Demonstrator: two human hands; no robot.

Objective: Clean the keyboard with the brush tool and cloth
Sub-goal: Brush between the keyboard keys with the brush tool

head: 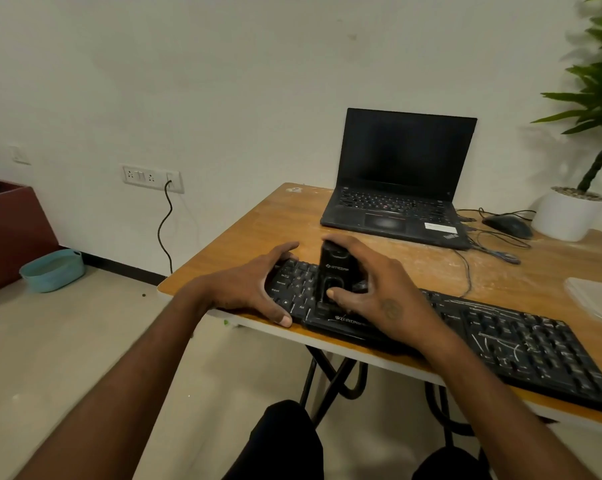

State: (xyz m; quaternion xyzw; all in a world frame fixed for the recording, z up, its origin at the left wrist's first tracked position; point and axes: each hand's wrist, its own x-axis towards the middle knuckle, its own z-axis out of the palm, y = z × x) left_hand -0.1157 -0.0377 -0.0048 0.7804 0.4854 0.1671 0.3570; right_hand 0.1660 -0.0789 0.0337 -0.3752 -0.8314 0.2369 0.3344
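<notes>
Two hands work at the desk's [251,216] front edge. From the head view, the left hand [254,289] curls round the left end of the black keyboard [500,337], holding it. The right hand [372,285] wraps the upright black brush tool [334,268], which stands on the keys there.

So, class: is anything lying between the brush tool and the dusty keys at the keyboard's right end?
Nothing visible. The right hand grips the brush tool upright on the keyboard near its left end, where the left hand holds it. The keys rightward lie uncovered; the cloth sits beyond, on the table.
</notes>
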